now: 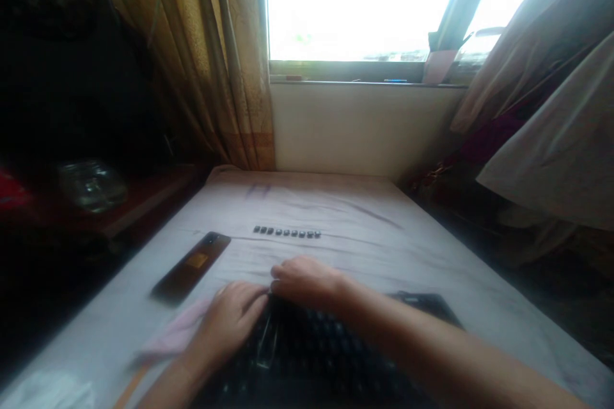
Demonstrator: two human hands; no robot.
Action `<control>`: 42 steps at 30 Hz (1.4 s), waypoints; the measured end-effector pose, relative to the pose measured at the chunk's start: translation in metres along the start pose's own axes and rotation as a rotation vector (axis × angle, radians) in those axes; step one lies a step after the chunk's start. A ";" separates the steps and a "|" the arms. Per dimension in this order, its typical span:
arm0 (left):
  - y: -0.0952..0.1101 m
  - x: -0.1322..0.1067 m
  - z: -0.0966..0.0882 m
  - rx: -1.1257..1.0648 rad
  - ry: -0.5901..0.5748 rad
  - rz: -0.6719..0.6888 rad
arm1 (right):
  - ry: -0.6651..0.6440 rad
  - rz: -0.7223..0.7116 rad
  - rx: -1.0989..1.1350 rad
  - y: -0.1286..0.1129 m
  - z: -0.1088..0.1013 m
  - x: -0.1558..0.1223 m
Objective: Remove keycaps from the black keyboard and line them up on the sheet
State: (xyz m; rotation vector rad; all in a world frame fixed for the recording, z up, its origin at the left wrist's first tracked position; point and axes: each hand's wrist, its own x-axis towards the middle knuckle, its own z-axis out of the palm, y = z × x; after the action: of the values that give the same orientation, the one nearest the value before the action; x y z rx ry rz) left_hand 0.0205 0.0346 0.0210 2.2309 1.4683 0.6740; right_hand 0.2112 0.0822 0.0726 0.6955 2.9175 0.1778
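Observation:
A black keyboard (330, 358) lies on the cloth-covered surface below my hands, its keys blurred. My left hand (233, 313) is closed at its upper left edge, thumb and fingers pressed together. Right against those fingertips, my right hand (304, 282) is closed too, its forearm crossing over the keyboard. Whatever lies between the fingertips is too small and blurred to name. A thin loop (267, 348), shiny or clear, extends below the fingertips over the keys; I cannot tell which hand holds it. Beyond the hands, several small dark keycaps (286, 232) form a row.
On the left lies a dark phone (192, 268). A pink cloth (180, 335) is beside my left wrist, near an orange strip (130, 388). White crumpled material (50, 393) sits at the lower left corner. Further left stands a clear jar (93, 185). A window is ahead.

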 end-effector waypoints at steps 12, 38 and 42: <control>-0.004 0.003 -0.002 -0.009 -0.060 -0.037 | 0.591 0.704 1.310 0.029 0.012 -0.105; -0.019 0.024 -0.008 -0.374 0.097 -0.367 | 0.482 0.524 0.833 0.005 0.029 -0.128; -0.022 0.024 -0.007 -0.369 0.103 -0.347 | 0.486 0.463 0.739 0.004 0.033 -0.126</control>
State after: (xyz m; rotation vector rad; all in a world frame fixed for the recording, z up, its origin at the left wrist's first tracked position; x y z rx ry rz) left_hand 0.0080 0.0651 0.0189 1.6385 1.5786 0.8701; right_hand 0.3298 0.0306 0.0538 1.6268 3.1776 -0.8455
